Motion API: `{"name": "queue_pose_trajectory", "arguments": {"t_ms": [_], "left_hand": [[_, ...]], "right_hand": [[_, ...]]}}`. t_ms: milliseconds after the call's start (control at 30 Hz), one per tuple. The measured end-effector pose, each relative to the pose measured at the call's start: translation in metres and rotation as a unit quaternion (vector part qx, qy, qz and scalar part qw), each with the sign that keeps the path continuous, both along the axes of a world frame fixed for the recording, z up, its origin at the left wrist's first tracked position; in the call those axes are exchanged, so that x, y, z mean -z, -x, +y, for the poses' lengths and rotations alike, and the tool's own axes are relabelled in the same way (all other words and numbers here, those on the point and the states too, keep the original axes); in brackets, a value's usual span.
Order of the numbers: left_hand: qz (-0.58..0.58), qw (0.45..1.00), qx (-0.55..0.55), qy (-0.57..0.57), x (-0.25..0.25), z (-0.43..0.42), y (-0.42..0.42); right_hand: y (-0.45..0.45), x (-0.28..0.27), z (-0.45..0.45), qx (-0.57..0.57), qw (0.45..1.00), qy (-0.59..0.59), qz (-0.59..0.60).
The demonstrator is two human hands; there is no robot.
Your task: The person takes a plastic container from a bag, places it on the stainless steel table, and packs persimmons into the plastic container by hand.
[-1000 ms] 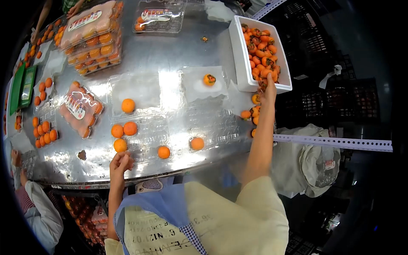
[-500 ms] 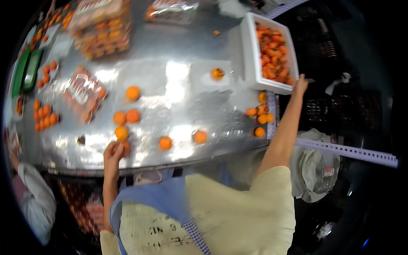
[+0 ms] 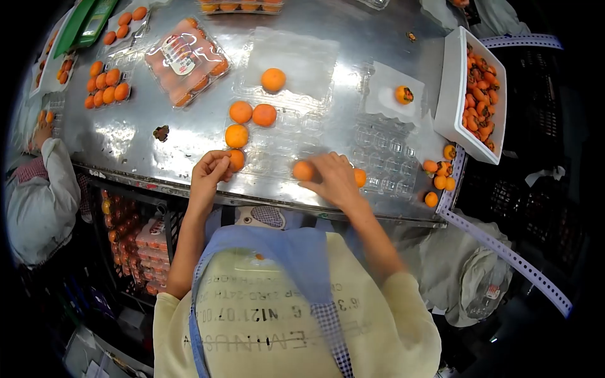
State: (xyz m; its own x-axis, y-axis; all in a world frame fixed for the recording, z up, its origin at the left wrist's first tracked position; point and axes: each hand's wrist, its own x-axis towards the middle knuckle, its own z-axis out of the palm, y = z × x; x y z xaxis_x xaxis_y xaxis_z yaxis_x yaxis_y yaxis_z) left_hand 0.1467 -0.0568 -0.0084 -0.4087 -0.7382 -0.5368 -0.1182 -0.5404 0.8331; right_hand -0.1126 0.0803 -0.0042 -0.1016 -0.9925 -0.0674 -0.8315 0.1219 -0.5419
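My left hand point(image 3: 211, 171) is closed at the table's front edge, thumb and fingertips on a small orange persimmon point(image 3: 237, 160). This fruit is lowest in a column of persimmons on a clear moulded plastic tray point(image 3: 277, 151). My right hand point(image 3: 337, 181), smeared by motion, is beside another persimmon point(image 3: 303, 170); its fingers are too blurred to show a grip. Just right of that hand, a further persimmon point(image 3: 360, 177) is partly covered. A second clear tray point(image 3: 384, 151) lies to the right, with a persimmon point(image 3: 404, 95) on white paper behind it.
A white foam box point(image 3: 449, 94) of persimmons stands at the right, with several loose fruits point(image 3: 443, 168) before it. A closed clear pack point(image 3: 189, 63) and another filled tray point(image 3: 107, 87) lie left. A co-worker's sleeve point(image 3: 47, 195) is at far left; a perforated strip point(image 3: 504, 249) juts out right.
My right hand has come from the foam box's front corner to the persimmons in front of me. My left hand stays at the lowest persimmon. The view has shifted.
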Motion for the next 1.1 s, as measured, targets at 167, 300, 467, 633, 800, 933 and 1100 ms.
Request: {"name": "queue_pose_trajectory", "arguments": {"t_ms": [167,300,467,633,800,933,1100], "left_hand": [[0.000,1.000,-0.019,-0.006,0.006,-0.002,-0.006],[0.008,1.000,-0.029,-0.004,0.004,-0.002,-0.005],[0.002,1.000,-0.012,-0.005,0.004,0.001,-0.002],[0.050,0.987,0.150,-0.021,-0.026,0.011,0.032],[0.100,0.954,0.262,-0.102,-0.059,0.026,0.070],[0.163,0.946,0.215,-0.178,-0.061,0.032,0.078],[0.182,0.948,0.185,-0.184,-0.060,0.035,0.077]], "right_hand": [[-0.015,0.014,0.003,0.011,0.998,0.026,0.052],[-0.011,0.000,0.001,0.054,0.995,-0.043,-0.072],[-0.001,0.001,0.018,0.236,0.757,-0.091,-0.603],[-0.013,-0.022,0.019,0.260,0.633,-0.014,-0.729],[-0.027,-0.038,0.011,0.161,0.808,0.101,-0.558],[-0.028,-0.046,0.008,0.115,0.891,0.146,-0.415],[-0.026,-0.044,0.005,0.098,0.892,0.151,-0.414]]}}
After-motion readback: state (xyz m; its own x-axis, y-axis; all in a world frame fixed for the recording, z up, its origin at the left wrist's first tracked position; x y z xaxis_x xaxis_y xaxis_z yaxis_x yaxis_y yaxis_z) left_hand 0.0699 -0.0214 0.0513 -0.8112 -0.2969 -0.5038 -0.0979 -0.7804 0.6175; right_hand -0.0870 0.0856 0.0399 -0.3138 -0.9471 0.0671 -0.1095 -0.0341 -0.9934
